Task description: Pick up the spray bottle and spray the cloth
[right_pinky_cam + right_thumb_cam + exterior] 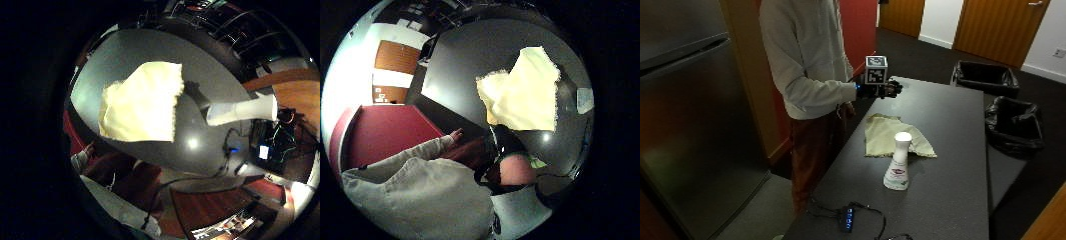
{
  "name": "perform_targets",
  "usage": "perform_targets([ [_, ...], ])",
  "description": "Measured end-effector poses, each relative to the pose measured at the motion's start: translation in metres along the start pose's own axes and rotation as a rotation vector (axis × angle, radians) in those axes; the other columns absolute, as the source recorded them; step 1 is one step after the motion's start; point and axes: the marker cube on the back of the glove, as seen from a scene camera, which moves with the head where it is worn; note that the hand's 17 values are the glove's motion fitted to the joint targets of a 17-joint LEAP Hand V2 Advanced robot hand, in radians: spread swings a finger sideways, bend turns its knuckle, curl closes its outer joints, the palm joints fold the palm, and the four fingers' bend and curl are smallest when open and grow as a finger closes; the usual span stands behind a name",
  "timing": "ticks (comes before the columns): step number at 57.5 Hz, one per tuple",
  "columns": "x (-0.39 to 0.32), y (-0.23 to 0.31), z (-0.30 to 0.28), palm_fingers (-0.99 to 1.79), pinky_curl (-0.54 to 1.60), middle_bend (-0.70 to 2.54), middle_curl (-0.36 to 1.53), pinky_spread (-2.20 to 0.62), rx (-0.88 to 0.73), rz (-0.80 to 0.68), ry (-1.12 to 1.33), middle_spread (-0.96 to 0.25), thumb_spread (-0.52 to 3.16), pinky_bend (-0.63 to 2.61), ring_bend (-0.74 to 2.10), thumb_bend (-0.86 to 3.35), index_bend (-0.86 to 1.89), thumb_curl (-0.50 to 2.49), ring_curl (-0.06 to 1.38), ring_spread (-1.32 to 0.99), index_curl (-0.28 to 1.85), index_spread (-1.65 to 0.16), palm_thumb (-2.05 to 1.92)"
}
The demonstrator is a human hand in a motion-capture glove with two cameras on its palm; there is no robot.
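Two things matter on the long dark table (953, 125): a pale yellow cloth (894, 135) lying rumpled and flat near the middle, and a white spray bottle (898, 162) standing upright just beyond the cloth's near edge, towards the end of the table where a small black power strip (848, 218) and its cable lie. The bottle's base looks to sit at or just off the cloth's hem; whether they touch cannot be made out. Its long axis is vertical, narrow neck and cap on top.

The person stands at the table's side with the gloved right hand (881, 90) raised in the air above the table edge, past the far side of the cloth. So the bottle lies across the cloth from that hand, lower down and well apart from it; nothing is held. The bare hand is not seen working. Since the right hand is the only one near, reaching the bottle would likely mean carrying the hand over the cloth and coming down to the bottle's body from the side.

The forearm is bent at the elbow and roughly level, palm turned down towards the table. In the little-finger palm view the cloth (141, 103) fills the middle with the bottle (241, 112) beside it. The fingers seem loosely curled on nothing, though the outside view shows them too small to be sure.
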Motion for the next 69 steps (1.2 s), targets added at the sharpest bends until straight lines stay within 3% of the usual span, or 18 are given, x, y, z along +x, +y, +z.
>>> perform_targets([
  [36, 0.096, 0.05, -0.022, 0.26, 0.32, 0.27, 0.33, 0.2, 0.492, 0.422, -0.166, -0.06, 0.94, 0.29, 0.28, -0.02, 0.13, 0.42, 0.24, 0.0, 0.26, -0.36, 0.75],
  [69, 0.176, 0.059, 0.002, 0.36, 0.34, 0.3, 0.37, 0.18, 0.658, 0.777, -0.413, -0.1, 0.95, 0.27, 0.35, -0.03, 0.13, 0.44, 0.29, -0.02, 0.24, -0.26, 0.77],
])
